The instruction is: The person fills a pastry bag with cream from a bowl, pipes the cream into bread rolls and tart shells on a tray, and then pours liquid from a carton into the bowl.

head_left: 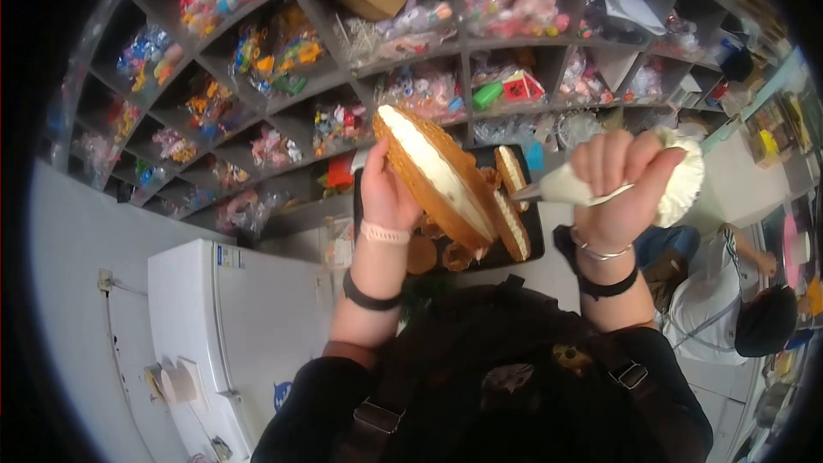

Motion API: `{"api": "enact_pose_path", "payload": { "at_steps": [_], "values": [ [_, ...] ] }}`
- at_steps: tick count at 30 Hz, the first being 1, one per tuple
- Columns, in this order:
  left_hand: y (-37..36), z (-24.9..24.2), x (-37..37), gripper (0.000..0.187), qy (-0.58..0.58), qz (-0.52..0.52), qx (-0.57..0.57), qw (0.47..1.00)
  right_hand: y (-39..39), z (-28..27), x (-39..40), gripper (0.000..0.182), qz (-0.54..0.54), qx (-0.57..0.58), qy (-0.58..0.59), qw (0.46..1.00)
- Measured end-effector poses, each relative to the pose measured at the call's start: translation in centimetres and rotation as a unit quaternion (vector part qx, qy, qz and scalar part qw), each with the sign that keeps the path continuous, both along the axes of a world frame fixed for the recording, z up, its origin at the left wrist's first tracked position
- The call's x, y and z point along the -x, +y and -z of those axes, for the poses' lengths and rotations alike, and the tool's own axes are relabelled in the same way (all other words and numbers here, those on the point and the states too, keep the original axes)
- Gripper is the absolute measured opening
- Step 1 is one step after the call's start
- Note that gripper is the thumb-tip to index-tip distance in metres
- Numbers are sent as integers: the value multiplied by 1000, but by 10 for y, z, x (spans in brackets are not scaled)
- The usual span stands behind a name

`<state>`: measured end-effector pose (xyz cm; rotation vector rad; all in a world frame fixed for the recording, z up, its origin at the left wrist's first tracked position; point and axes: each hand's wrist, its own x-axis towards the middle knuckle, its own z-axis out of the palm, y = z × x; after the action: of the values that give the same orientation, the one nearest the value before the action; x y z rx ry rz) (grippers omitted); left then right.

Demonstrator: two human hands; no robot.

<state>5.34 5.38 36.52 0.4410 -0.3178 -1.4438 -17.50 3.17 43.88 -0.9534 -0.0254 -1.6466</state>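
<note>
My left hand (pixel 386 193) is closed on the left side of a long brown bread roll (pixel 422 176), which is tilted and has a thick line of white cream along its split. My right hand (pixel 619 180) squeezes a piping bag (pixel 683 189) of white cream, its bulging end above the fist. The bag's tip points left, apart from the roll. Below both hands lies a black tray (pixel 536 236). On it are narrow cream-filled pieces (pixel 513 227) and a few brown baked pieces (pixel 422 255), partly hidden by the roll.
Grey cubby shelves (pixel 463 43) full of bagged colourful toys stand ahead. A white fridge (pixel 266 326) is at my left. At the right sits another person in a white top (pixel 703 300), near a cluttered counter. A light table (pixel 746 176) stands at the far right.
</note>
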Motion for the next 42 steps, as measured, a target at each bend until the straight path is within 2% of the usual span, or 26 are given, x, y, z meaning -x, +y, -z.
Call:
{"api": "enact_pose_path", "payload": {
  "at_steps": [3,6,8,10,13,16,17,20,23,24,25,26,27,28,29,30,31,32,34,35,37,38,39,40,41,42],
  "values": [
    [-9,66,-51,42,12,17,-69,997,-2,31,25,48,40,-27,83,995],
    [-5,150,-94,44,-39,-18,-139,989,7,81,48,48,65,-136,210,966],
    [10,210,-111,43,-57,-37,-239,969,19,123,63,48,112,-207,329,914],
    [21,243,-111,41,-33,-8,-301,953,33,156,80,48,118,-243,507,819],
    [8,311,-110,40,-34,25,-366,930,58,177,80,49,112,-260,617,734],
    [-23,347,-100,37,-62,-2,-399,915,74,160,64,49,97,-257,663,697],
    [-34,331,-92,40,-111,-24,-407,906,78,162,61,45,97,-270,642,711],
    [-57,367,-103,44,-310,-46,-376,872,82,161,57,34,125,-201,678,695],
    [-67,390,-115,46,-551,-27,-412,725,83,161,50,24,137,-149,739,643],
    [-71,394,-113,42,-557,-102,-439,697,81,159,44,21,142,-131,755,627],
    [-75,397,-107,41,-551,-131,-424,707,77,155,40,15,125,-98,780,605],
    [-77,360,-91,40,-508,-110,-364,773,69,154,33,15,136,-3,809,571],
    [-74,313,-68,39,-425,-33,-292,856,60,155,25,15,146,90,829,532],
    [-65,264,-44,38,-354,80,-205,909,54,157,18,16,153,180,840,488],
    [-53,234,-26,46,-338,209,-43,917,50,164,10,18,149,206,825,505],
    [-41,203,-7,53,-294,329,118,890,45,173,4,21,144,234,808,521],
    [-30,184,13,54,-235,387,150,879,41,182,1,29,73,201,794,569],
    [-21,173,28,55,-175,440,181,862,37,191,-3,34,-67,140,812,563],
    [-27,161,35,55,-241,484,87,837,33,220,-9,39,-115,121,762,626],
    [-30,156,39,46,-257,454,57,851,29,219,-11,40,-111,140,781,598],
    [-26,144,45,38,-201,366,58,907,21,217,-14,44,-103,176,816,541],
    [-23,137,47,34,-171,318,57,931,20,210,-13,49,-147,40,767,624],
    [-20,137,47,26,-208,272,45,938,18,199,-11,55,-187,-96,695,688],
    [-16,136,50,26,-242,238,54,939,17,192,-10,61,-223,-232,604,729],
    [-11,133,55,26,-275,203,61,938,17,190,-13,78,-250,-266,489,792],
    [-5,129,61,26,-308,171,66,934,18,186,-15,80,-230,-260,492,799]
  ]
}}
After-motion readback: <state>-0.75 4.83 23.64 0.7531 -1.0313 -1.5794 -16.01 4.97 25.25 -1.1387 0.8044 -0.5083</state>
